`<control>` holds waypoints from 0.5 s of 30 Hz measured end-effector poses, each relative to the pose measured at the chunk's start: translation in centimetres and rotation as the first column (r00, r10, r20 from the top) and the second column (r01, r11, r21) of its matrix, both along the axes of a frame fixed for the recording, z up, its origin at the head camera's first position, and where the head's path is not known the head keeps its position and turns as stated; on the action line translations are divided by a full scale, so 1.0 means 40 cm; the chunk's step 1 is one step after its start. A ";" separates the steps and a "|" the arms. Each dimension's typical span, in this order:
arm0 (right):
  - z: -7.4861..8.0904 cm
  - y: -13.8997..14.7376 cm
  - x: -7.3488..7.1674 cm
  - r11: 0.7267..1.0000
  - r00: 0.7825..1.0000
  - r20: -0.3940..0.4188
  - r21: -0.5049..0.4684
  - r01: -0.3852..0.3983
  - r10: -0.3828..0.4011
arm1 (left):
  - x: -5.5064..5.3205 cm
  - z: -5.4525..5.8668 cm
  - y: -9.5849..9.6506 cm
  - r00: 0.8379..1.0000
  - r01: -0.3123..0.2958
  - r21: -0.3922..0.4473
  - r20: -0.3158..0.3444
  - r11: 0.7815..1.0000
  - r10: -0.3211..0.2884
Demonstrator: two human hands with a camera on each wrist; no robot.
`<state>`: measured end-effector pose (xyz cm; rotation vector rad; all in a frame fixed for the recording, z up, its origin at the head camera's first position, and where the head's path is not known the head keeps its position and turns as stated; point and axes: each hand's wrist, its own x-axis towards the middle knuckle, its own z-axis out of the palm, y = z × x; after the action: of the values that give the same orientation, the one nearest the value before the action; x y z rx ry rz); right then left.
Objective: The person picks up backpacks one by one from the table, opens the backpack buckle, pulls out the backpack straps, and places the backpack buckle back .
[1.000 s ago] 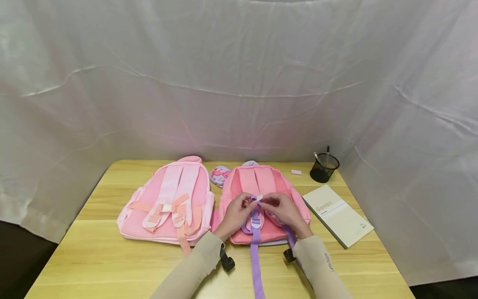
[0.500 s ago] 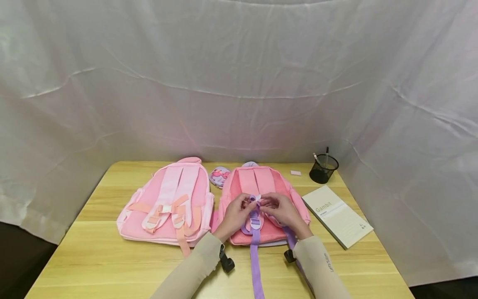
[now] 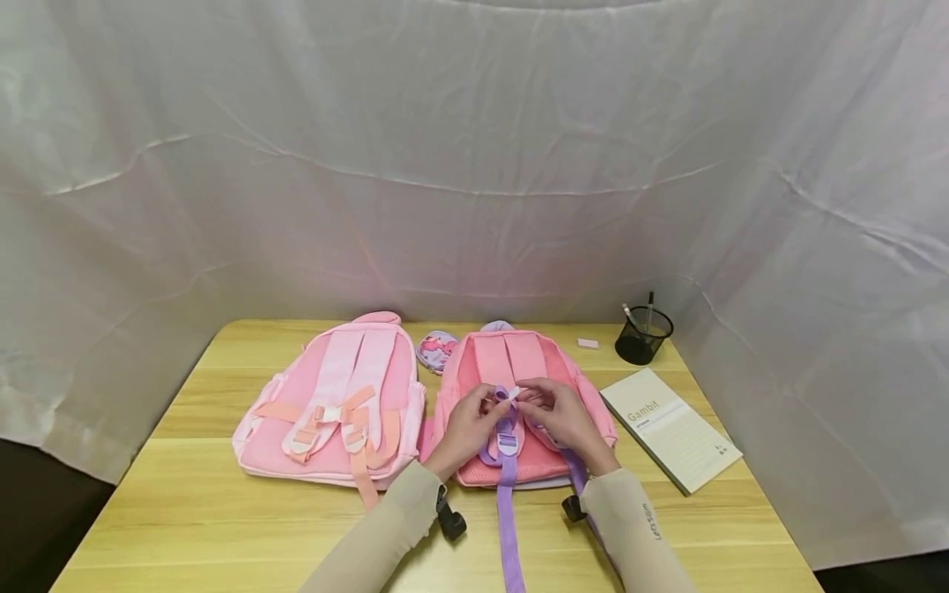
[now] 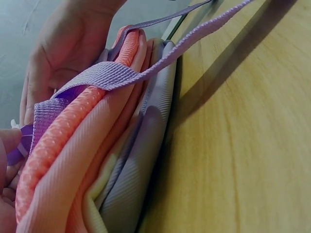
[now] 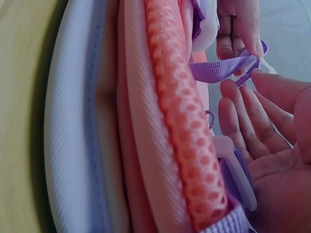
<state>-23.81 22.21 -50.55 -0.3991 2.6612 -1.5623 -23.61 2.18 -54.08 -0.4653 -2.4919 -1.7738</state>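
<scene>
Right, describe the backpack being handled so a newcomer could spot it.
On the wooden table, find the cream notebook on the right. The deeper-pink backpack just left of it is the one; its purple webbing sets it apart from the paler backpack with orange webbing.

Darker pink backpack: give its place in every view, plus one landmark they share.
Head: lower half, just right of centre, beside the paler pink backpack; the darker pink backpack.
Left wrist: slanting from upper centre to lower left.
Right wrist: edge-on, top to bottom, left of centre.
Shared landmark: purple webbing.
</scene>
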 end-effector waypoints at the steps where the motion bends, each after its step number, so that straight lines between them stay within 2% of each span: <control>1: 0.002 -0.002 0.000 1.000 1.000 -0.001 -0.001 0.003 -0.003 | 0.000 0.000 0.000 1.000 0.001 -0.001 -0.001 1.000 -0.001; 15: -0.002 0.004 -0.002 0.999 1.000 -0.016 -0.036 -0.005 0.005 | -0.003 -0.007 -0.002 1.000 0.014 0.013 -0.019 1.000 -0.014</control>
<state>-23.88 22.37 -50.62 -0.4207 2.6448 -1.6150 -23.72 2.10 -54.35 -0.4972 -2.4687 -1.7814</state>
